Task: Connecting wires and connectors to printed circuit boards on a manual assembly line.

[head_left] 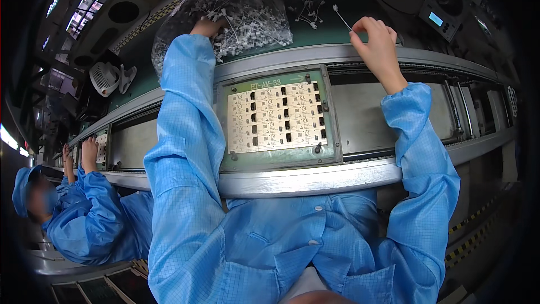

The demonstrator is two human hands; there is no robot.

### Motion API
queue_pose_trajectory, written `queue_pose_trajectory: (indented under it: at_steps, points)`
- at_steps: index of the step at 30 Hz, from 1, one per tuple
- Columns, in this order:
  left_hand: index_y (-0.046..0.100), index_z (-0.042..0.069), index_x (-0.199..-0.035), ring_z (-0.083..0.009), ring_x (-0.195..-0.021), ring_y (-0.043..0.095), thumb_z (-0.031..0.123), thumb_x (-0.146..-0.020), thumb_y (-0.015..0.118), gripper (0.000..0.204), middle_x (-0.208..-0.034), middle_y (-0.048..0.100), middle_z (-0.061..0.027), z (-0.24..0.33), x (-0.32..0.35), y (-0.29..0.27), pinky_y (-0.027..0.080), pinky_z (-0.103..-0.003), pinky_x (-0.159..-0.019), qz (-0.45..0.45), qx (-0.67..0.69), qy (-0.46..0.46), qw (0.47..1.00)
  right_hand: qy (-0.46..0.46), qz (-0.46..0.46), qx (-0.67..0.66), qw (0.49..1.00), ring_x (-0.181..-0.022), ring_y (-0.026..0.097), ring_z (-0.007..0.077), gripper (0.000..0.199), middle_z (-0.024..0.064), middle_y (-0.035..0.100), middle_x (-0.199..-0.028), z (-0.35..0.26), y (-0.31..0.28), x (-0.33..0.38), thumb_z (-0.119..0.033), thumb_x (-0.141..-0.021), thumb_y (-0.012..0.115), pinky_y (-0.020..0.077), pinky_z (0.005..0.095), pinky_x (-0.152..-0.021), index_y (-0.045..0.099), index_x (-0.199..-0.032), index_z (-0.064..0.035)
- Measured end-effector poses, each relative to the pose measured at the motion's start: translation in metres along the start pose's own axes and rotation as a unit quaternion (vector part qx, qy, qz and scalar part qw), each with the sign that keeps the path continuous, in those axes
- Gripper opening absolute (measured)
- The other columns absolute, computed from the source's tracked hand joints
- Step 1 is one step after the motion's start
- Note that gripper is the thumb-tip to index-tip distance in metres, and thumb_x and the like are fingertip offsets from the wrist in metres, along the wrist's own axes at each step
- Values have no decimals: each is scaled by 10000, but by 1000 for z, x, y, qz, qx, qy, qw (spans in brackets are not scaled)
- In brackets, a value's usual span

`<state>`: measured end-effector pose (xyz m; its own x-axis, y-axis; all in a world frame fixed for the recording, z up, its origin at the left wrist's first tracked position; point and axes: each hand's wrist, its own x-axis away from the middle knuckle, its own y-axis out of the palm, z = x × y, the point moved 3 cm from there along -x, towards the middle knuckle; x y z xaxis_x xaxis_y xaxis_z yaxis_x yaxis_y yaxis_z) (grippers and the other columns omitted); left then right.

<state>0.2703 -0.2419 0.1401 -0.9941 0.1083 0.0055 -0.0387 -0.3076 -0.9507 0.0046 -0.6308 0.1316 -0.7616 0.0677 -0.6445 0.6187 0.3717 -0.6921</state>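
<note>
At one o'clock, your right hand point(374, 42) pinches a thin white cable point(343, 21), probably leaving its white plug point(335, 8) free; at eleven, your left hand point(207, 27) dips into a clear plastic cable-filled bag point(261, 25), grip unclear.

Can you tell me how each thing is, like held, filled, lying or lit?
Thin cable: pinched in the right hand
Clear plastic bag: filled with white plugs, left hand at it
Loose cables: scattered on the green tabletop
Circuit boards: set in the green fixture plate
Small screen: lit
</note>
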Motion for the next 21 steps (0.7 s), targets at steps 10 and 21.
queue_pose_trajectory:
  at_steps: [10,21]
  points:
    - [586,-60,-1292,-497,-1136,623,430,-931,668,614,-1215,651,-341,-98,-23,-22,522,-515,-937,146,-68,165,973,-64,16,-33,997,-975,607,203,100,4,654,-928,-23,6,-10,-163,-899,679,350,409,-1018,639,-968,-103]
    - [644,70,-1256,-202,-1081,633,396,-974,607,433,-1142,689,-118,-13,49,-43,487,-402,-852,19,214,-19,976,-64,30,9,997,-991,615,200,110,3,659,-938,2,2,-3,-157,-899,678,346,427,-1051,640,-985,-100]
